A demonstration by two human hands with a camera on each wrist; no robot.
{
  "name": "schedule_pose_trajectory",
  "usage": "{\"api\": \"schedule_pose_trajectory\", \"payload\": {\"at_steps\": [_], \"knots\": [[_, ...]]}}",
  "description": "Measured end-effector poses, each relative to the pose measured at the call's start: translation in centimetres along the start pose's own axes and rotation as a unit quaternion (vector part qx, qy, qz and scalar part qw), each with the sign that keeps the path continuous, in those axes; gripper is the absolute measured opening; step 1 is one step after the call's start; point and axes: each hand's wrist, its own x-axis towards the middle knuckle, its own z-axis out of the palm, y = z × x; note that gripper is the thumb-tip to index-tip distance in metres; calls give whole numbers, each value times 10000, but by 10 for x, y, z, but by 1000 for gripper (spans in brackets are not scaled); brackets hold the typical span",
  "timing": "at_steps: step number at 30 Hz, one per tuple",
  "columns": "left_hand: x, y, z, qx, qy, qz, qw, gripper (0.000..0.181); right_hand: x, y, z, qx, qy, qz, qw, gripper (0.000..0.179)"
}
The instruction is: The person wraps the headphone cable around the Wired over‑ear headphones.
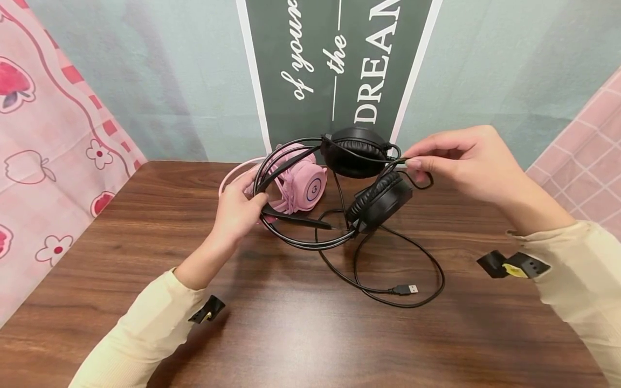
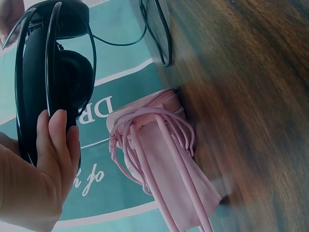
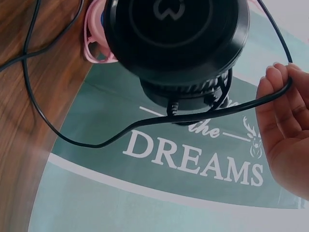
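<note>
Black over-ear headphones [image 1: 383, 202] are held up above the table, the ear cups pointing to the right. My left hand [image 1: 237, 207] grips them by the headband [image 2: 30, 92], thumb on the near side. With thumb and fingertips, my right hand [image 1: 458, 156] pinches the black cable [image 3: 145, 122] just beyond the ear cups; a short loop of it hangs below those fingers. More of the cable lies in loops on the tabletop, ending in a USB plug [image 1: 404, 290]. Partly hidden behind the headband stand pink headphones [image 1: 310, 188], with their own pink cord [image 2: 166, 113] bundled.
The brown wooden table [image 1: 271, 328] ends at a wall hung with pale blue cloth. A dark green banner [image 1: 310, 124] with white lettering hangs behind the headphones. Pink patterned cloth [image 1: 58, 161] borders the left side, pink tile-patterned cloth [image 1: 582, 140] the right.
</note>
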Motion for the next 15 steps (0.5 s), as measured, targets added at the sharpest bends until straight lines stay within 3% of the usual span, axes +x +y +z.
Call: {"api": "schedule_pose_trajectory", "payload": {"at_steps": [11,15], "knots": [[2,-3,-5,525,-178,191,9983,53,0,9,-4,-317,-30,84,9995,9],[3,-3,-10,588,-269,118,9978,54,0,11,-6,-316,-20,184,9993,10]]}}
